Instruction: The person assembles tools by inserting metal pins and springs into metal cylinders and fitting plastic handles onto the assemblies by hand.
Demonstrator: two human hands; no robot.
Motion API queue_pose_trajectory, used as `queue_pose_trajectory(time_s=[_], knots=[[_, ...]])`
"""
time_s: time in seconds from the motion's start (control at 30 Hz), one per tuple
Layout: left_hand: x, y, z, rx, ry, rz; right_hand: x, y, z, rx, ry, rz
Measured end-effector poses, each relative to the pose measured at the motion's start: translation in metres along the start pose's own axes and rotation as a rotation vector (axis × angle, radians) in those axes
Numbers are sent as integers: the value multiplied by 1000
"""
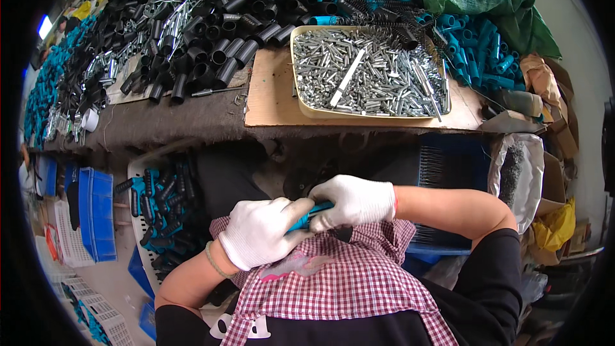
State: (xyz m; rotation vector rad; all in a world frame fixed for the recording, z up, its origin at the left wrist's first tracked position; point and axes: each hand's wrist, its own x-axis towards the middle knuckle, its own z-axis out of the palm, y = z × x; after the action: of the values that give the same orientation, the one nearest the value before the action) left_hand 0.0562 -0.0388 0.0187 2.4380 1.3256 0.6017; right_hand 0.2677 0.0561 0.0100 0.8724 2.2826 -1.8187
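Both my hands wear white knitted gloves and meet above the checked apron on my lap. My left hand is closed round a teal plastic handle part, of which only a short stretch shows. From the other side my right hand grips the same part's far end, its thumb and fingers pinched together there. A thin metal piece seems to lie along the part between my hands, but the gloves hide most of it. Beyond my hands, a cream tray of small silver metal pins stands on the bench.
Black tubes and teal plastic parts are heaped along the bench. Left of my legs stands a white crate of teal and black handles. At my right a blue crate holds dark springs, beside a white sack.
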Motion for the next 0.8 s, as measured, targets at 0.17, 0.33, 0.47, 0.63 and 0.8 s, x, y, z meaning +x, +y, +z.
queue_pose_trajectory(time_s=[0.17,0.33,0.47,0.63,0.8], knots=[[-6,-4,1,-59,-5,49,-16,-4,13,-112,157,-38],[-11,-14,-13,-313,-75,8,-31,-6,5,-73,126,61],[-11,-11,-10,-442,-47,-33,-23,11,16,-55,185,-74],[-9,-11,-3,-458,-65,-69,-15,9,16,-26,160,5],[2,-20,-11,-436,-34,-103,-13,-10,-9,-104,172,30]])
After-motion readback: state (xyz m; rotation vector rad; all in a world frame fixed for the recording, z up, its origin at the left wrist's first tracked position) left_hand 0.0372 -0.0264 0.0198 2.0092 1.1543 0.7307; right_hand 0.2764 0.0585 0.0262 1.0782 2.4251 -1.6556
